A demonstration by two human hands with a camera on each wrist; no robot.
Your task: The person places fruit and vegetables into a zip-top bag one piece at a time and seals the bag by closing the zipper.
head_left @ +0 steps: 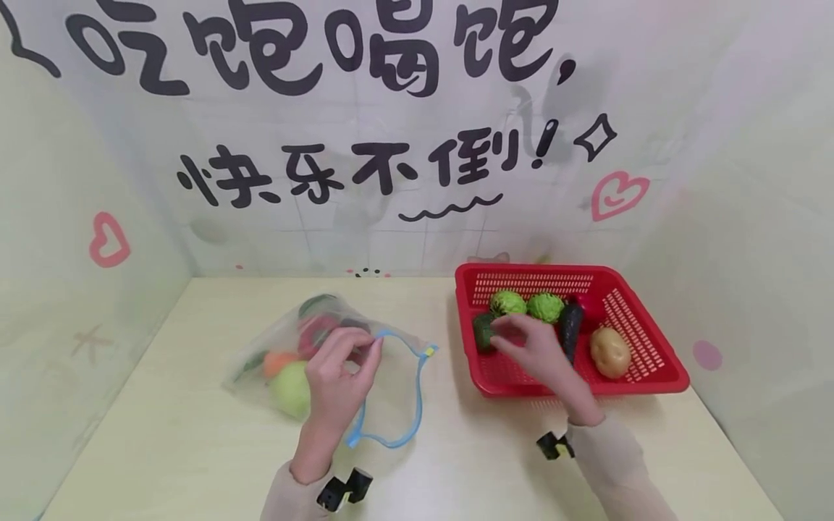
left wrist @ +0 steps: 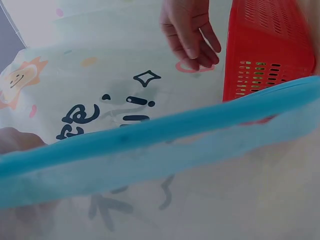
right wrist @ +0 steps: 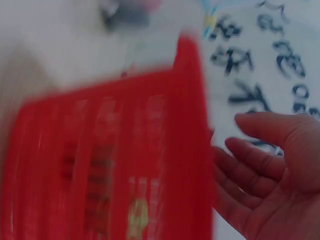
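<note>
A clear bag with a blue zip edge [head_left: 418, 405] lies on its side at the left, holding a green round item [head_left: 290, 389], an orange one and red ones. My left hand [head_left: 342, 369] pinches the bag's blue rim, which crosses the left wrist view as a blue band [left wrist: 150, 132]. Over the left part of the red basket [head_left: 472, 369] hangs my right hand [head_left: 537, 351], fingers relaxed and holding nothing, near a dark green vegetable [head_left: 483, 332]. The right wrist view shows this hand [right wrist: 280, 170] beside the blurred basket wall [right wrist: 192, 150].
Inside the basket are two light green bumpy vegetables [head_left: 546, 307], a dark long one [head_left: 570, 329], a red item [head_left: 589, 309] and a potato [head_left: 610, 352]. A pale tabletop [head_left: 176, 427] meets a printed back wall [head_left: 365, 246] with black lettering.
</note>
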